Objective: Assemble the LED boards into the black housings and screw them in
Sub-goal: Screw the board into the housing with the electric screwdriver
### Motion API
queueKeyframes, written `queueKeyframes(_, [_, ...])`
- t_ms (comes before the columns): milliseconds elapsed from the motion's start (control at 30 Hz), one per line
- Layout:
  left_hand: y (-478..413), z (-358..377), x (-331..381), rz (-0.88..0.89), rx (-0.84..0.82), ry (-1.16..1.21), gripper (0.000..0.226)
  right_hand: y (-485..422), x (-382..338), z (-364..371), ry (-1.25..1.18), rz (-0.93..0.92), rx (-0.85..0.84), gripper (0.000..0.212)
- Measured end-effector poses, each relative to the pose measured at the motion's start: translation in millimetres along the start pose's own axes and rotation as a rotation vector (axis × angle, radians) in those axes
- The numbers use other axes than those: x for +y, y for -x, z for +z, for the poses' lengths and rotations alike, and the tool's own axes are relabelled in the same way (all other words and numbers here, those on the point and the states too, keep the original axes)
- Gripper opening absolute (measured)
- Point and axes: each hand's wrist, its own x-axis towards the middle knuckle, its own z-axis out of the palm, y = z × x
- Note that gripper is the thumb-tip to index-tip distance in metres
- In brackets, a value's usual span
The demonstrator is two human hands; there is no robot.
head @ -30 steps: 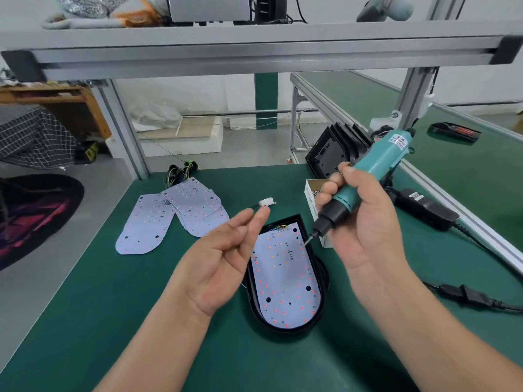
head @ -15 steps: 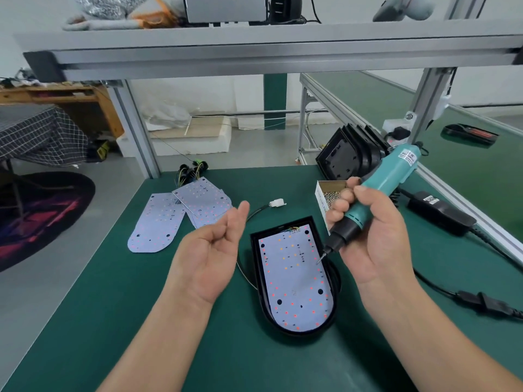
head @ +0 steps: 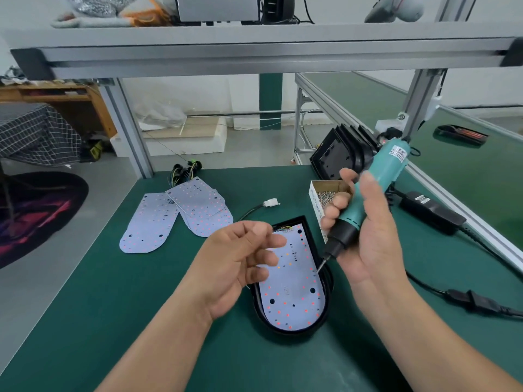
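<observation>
Driving screws through the LED board [head: 294, 295] into the black housing [head: 283, 331], by the look of it. Best done square: bring the electric screwdriver [head: 379, 185] upright over the hole rather than slanted as now, seat the bit fully before pulling the trigger, press straight down, and stop on the clutch (no overtightening on a thin board). Steady the housing first with the left hand [head: 237, 264], flat on the rim and clear of the bit. Worth checking too that nothing tips the board inside the housing, with the wires at the far end tucked in and not pinched.

Right hand [head: 368, 244]: fingers clamped round the screwdriver's barrel, bit pointing down and left at the board's right edge, very near it; touching or not, impossible to tell. Left hand: fingers loosely curled and apart, nothing seen between them, hovering over the board's far left part. Board seated in the housing on the green counter [head: 113, 306], directly beneath and between both hands. Box of screws [head: 325, 195] just behind the right hand; spare boards [head: 175, 216] well off to the left.
</observation>
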Motion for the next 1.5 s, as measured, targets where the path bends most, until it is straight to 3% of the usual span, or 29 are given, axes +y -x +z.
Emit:
queueKeyframes(100, [3,4,-3,0.037,-0.013,-0.153,0.023,-2,-3,-1,-0.074,-0.014,0.022,0.029])
queueKeyframes(200, [5,8,-5,0.026,-0.063,-0.140,0.029,-1,-7,-1,-0.099,-0.100,-0.033,0.019])
queueKeyframes(300, [8,12,-6,0.012,-0.085,-0.141,0.018,1,-12,0,-0.104,-0.156,-0.099,0.015])
queueKeyframes(500, [13,22,-10,0.012,-0.100,-0.243,0.014,1,-15,-1,-0.165,-0.115,-0.123,0.021])
queueKeyframes(800, [16,29,-11,0.040,-0.110,-0.277,0.021,8,-15,4,-0.160,-0.161,-0.195,0.007])
queueKeyframes(1000, [17,30,-11,0.056,-0.107,-0.290,0.009,9,-16,5,-0.162,-0.176,-0.206,0.007])
queueKeyframes(1200, [16,29,-11,0.061,-0.104,-0.318,0.024,9,-17,5,-0.174,-0.173,-0.199,0.007])
queueKeyframes(1500, [15,28,-13,0.084,-0.113,-0.300,0.010,11,-15,7,-0.163,-0.177,-0.194,0.009])
